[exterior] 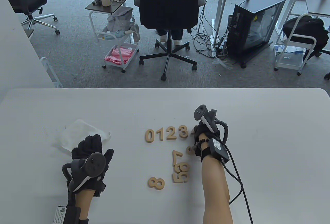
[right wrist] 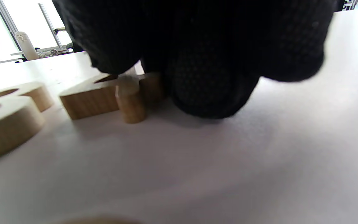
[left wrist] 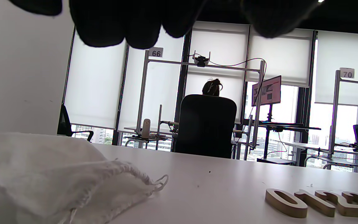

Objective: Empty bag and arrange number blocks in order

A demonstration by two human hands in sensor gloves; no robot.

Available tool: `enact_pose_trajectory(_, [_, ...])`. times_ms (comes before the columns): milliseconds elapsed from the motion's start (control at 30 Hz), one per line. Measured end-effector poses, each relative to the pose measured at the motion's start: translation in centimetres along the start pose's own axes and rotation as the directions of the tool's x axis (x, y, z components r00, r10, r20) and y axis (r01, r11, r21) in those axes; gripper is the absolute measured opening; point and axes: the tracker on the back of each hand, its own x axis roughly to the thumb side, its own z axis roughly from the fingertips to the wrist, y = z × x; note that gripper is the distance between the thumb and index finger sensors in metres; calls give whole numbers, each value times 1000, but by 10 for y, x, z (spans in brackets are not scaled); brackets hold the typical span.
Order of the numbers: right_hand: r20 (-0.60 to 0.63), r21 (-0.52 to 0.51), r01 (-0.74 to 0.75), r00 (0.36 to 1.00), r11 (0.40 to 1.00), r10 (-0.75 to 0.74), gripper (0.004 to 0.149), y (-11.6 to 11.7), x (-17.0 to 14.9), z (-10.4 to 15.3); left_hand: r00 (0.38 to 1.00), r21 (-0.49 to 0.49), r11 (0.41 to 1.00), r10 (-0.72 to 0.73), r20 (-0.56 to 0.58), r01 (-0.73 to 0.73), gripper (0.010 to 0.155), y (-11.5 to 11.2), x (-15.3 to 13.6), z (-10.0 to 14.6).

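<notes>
row: 0 (exterior: 149, 135), 1, 2, 3 (exterior: 183, 131); bare desk (exterior: 270, 121) beyond
right hand (exterior: 205, 137): on a block beside 3; grip unclear
left hand (exterior: 89, 150): relaxed on bag (exterior: 77, 131)

We see our left hand's dark glove fingers (left wrist: 120, 21) hanging in at the top. They hold nothing. Below them, on the left, a soft white bag (left wrist: 57, 174) lies flat on the white table (left wrist: 213, 186), with a little string loop at its end. On the right, wooden number blocks (left wrist: 318, 202) lie in a row, starting with 0. Past the table, a person sits in a black chair (left wrist: 207, 124) by the big bright windows (left wrist: 95, 90).
</notes>
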Motion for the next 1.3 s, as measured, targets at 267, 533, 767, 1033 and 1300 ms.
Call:
enact_pose_trajectory(267, [52, -43, 71, 996, 997, -69, 50, -20, -8, 13, 1000, 1, 1000, 3, 7, -3, 78, 0, 0, 0])
enact_pose_trajectory(533, [372, 15, 167, 914, 986, -161, 56, -55, -13, 78, 1000, 11, 1000, 11, 21, -11, 78, 0, 2, 2])
enact_pose_trajectory(767, [581, 39, 51, 811, 998, -64, 61, -41, -15, 159, 999, 16, 1000, 20, 34, -21, 77, 1, 5, 3])
enact_pose_trajectory(1033, [687, 21, -183, 717, 983, 119, 63, 9, -4, 220, 998, 13, 1000, 26, 50, -27, 77, -1, 7, 4])
enact_pose_trajectory(1300, [692, 10, -339, 681, 941, 238, 65, 46, 4, 232, 998, 6, 1000, 18, 54, -19, 78, -2, 9, 4])
